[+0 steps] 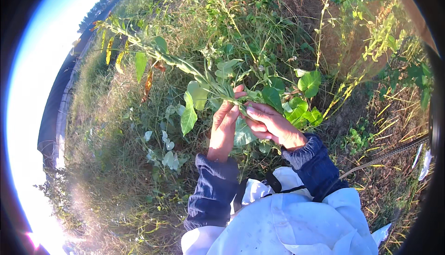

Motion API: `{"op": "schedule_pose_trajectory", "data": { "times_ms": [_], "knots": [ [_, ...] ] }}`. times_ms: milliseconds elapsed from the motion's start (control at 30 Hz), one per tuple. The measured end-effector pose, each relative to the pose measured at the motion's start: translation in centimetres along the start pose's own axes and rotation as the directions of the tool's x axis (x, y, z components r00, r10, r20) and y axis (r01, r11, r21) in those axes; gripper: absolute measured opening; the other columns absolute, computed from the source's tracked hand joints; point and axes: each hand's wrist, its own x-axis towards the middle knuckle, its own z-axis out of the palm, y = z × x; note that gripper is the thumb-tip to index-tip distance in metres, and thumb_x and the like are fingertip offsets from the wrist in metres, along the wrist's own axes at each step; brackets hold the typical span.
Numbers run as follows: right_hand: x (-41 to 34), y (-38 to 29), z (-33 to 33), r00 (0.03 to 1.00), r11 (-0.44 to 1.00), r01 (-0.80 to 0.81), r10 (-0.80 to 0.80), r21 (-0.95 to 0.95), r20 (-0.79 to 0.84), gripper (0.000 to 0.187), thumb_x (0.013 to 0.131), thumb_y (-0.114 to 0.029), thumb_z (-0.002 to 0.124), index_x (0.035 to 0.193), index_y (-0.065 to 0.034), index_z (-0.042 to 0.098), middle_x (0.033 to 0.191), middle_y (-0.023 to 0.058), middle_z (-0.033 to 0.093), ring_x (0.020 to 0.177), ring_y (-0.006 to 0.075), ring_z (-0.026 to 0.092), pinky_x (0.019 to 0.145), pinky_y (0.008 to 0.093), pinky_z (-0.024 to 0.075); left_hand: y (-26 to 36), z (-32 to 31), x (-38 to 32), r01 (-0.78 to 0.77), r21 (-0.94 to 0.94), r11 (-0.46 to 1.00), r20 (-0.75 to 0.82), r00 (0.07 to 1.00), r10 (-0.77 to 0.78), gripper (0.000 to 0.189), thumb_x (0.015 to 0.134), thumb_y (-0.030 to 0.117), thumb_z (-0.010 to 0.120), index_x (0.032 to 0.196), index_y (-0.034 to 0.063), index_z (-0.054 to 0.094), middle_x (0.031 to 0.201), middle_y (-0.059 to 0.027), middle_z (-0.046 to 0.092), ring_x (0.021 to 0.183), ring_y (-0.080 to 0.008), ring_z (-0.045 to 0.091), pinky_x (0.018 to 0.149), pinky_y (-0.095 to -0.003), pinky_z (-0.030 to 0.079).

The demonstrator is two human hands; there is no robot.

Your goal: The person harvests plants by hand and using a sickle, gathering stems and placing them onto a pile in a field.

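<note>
A long green plant stem bearing pods (180,63) runs from the upper left down to my two hands, with a few green, yellow and brown leaves hanging from it. My left hand (225,119) holds the stem's lower part, fingers curled round it. Close on its right, my right hand (273,124) pinches the same stem and pods between thumb and fingers. Broad green leaves (294,110) lie just beyond and beside the right hand. Dark blue cuffs cover both wrists. The palms are mostly hidden.
Dense grass and weeds (139,171) surround me. More upright pod-bearing stems (361,70) stand at the right. A white bag or cloth with black straps (255,189) is close to my body. A braided cord (382,154) crosses at the right. A pale edge (62,116) runs along the far left.
</note>
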Motion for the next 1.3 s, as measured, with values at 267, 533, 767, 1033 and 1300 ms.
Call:
{"op": "schedule_pose_trajectory", "data": {
  "times_ms": [267, 533, 767, 1033, 1300],
  "knots": [
    [-1.9, -0.2, 0.2, 0.99, 0.993, -0.073, 0.061, -0.097, -0.127, 0.03, 0.096, -0.037, 0.05, 0.088, -0.0076, 0.051, 0.06, -0.0088, 0.035, 0.046, 0.002, 0.029, 0.04, 0.0185, 0.024, -1.9, 0.3, -0.4, -0.136, 0.094, 0.986, -0.09, 0.985, 0.144, 0.025, 0.097, 0.018, 0.048, 0.117, 0.0049, 0.056, 0.127, -0.0123, 0.055, 0.11, -0.0185, 0.055, 0.099, -0.0353, 0.04],
    [-1.7, 1.7, -3.4, 0.805, 0.47, 0.129, -0.564, -0.873, -0.185, 0.024, 0.091, -0.024, 0.059, 0.089, -0.0006, 0.054, 0.057, -0.0006, 0.041, 0.051, 0.0078, 0.032, 0.046, 0.0264, 0.0279, 3.9, -4.3, -2.9, -0.049, 0.104, 0.993, -0.287, 0.955, 0.077, 0.022, 0.099, 0.019, 0.045, 0.082, 0.0053, 0.047, 0.059, -0.0012, 0.042, 0.052, -0.0114, 0.043, 0.054, -0.0275, 0.039],
    [-2.6, 1.8, -5.9, 0.781, 0.139, 0.045, -0.622, -0.989, -0.052, 0.028, 0.089, -0.026, 0.058, 0.098, 0.0009, 0.054, 0.058, 0.0131, 0.053, 0.051, 0.0291, 0.052, 0.048, 0.0386, 0.0364, 14.4, -4.9, -2.6, -0.197, 0.097, 0.976, -0.373, 0.901, 0.219, 0.022, 0.099, 0.018, 0.044, 0.091, 0.0, 0.054, 0.055, 0.0034, 0.036, 0.047, -0.0072, 0.035, 0.054, -0.0266, 0.038],
    [-5.5, 3.0, -8.9, 0.808, 0.068, -0.12, -0.573, -0.99, -0.137, 0.022, 0.089, -0.025, 0.057, 0.094, -0.003, 0.058, 0.056, 0.0166, 0.053, 0.053, 0.0346, 0.055, 0.049, 0.0413, 0.038, 29.0, -19.0, -8.5, -0.549, 0.32, 0.772, -0.474, 0.613, 0.632, 0.014, 0.099, 0.015, 0.042, 0.094, 0.0048, 0.05, 0.06, 0.0045, 0.031, 0.053, -0.007, 0.033, 0.06, -0.0253, 0.039],
    [-5.4, 1.9, -9.9, 0.762, 0.242, -0.068, -0.614, -0.968, -0.207, 0.028, 0.094, -0.026, 0.055, 0.093, 0.0026, 0.054, 0.062, 0.0051, 0.045, 0.058, 0.0086, 0.035, 0.052, 0.0286, 0.0343, 27.3, -28.0, -7.5, 0.082, 0.85, 0.521, -0.527, 0.169, 0.833, 0.028, 0.096, 0.021, 0.045, 0.111, -0.0002, 0.055, 0.071, -0.0044, 0.057, 0.069, -0.0141, 0.053, 0.069, -0.0293, 0.043]
  ]
}}
